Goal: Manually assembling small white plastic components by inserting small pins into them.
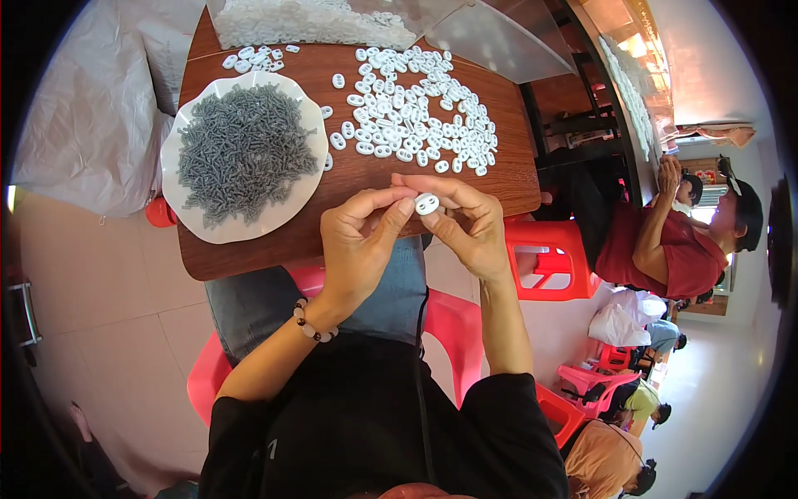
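Observation:
Between my two hands, just over the near edge of the brown table (274, 245), is a white oval plastic piece with two holes (426, 204). My left hand (362, 229) is closed, its thumb and index fingertip meeting at the piece's left side. My right hand (470, 224) pinches the same piece, thumb below and fingers behind it. Whether anything smaller sits between the fingertips is hidden. Beyond my hands lies a spread of similar white two-hole pieces (416, 108). To the left, a white scalloped plate (184, 195) holds a heap of small grey spring-like parts (245, 150).
A clear bin (490, 41) with more white pieces stands at the table's far side. A few white pieces (249, 60) lie behind the plate. White sacks (91, 116) are at left. A red stool (549, 259) and a person in red (657, 249) are at right.

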{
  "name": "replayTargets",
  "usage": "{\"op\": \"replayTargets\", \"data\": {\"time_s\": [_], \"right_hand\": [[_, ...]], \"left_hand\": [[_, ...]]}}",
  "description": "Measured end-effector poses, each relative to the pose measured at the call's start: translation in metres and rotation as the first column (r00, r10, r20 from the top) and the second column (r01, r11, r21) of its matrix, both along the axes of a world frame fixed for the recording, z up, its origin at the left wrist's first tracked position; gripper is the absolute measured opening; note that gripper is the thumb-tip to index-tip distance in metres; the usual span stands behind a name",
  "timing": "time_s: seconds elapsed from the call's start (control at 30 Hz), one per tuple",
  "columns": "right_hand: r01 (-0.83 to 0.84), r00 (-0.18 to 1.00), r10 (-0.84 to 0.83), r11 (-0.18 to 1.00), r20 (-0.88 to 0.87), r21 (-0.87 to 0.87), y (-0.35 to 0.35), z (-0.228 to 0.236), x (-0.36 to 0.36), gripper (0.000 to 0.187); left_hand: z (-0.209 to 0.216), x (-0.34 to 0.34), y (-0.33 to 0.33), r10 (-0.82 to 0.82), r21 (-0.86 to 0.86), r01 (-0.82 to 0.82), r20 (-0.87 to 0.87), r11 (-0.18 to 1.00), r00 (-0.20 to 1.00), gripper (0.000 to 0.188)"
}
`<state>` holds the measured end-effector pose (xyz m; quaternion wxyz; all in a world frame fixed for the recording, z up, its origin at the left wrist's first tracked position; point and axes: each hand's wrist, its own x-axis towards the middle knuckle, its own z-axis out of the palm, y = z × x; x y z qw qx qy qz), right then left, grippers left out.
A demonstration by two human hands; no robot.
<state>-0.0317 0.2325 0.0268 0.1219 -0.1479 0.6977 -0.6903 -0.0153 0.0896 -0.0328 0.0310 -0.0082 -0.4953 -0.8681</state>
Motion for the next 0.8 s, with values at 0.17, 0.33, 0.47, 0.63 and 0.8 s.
{"op": "replayTargets", "data": {"time_s": [0.17, 0.33, 0.47, 0.63, 0.8], "right_hand": [[0.081, 0.984, -0.039, 0.965, -0.171, 0.247, -0.002, -0.004, 0.000, 0.029], [0.223, 0.889, 0.086, 0.776, -0.449, 0.590, -0.014, -0.004, 0.001, 0.038], [0.282, 0.764, 0.199, 0.752, -0.613, 0.595, -0.025, -0.003, 0.000, 0.044], [0.277, 0.721, 0.221, 0.777, -0.657, 0.565, -0.020, -0.004, -0.010, 0.035], [0.517, 0.670, 0.124, 0.630, -0.732, 0.580, 0.012, 0.037, -0.056, 0.017]], "left_hand": [[0.000, 0.001, 0.002, -0.039, 0.079, 0.034, 0.058, 0.996, 0.998, 0.016], [-0.005, -0.002, 0.001, -0.058, 0.150, 0.036, 0.140, 0.988, 0.989, 0.018], [-0.004, -0.002, -0.004, -0.097, 0.230, 0.049, 0.204, 0.972, 0.974, 0.019], [-0.004, -0.004, -0.008, -0.165, 0.375, 0.082, 0.196, 0.923, 0.967, 0.020], [0.010, -0.003, -0.010, -0.192, 0.257, 0.127, 0.247, 0.958, 0.950, 0.023]]}}
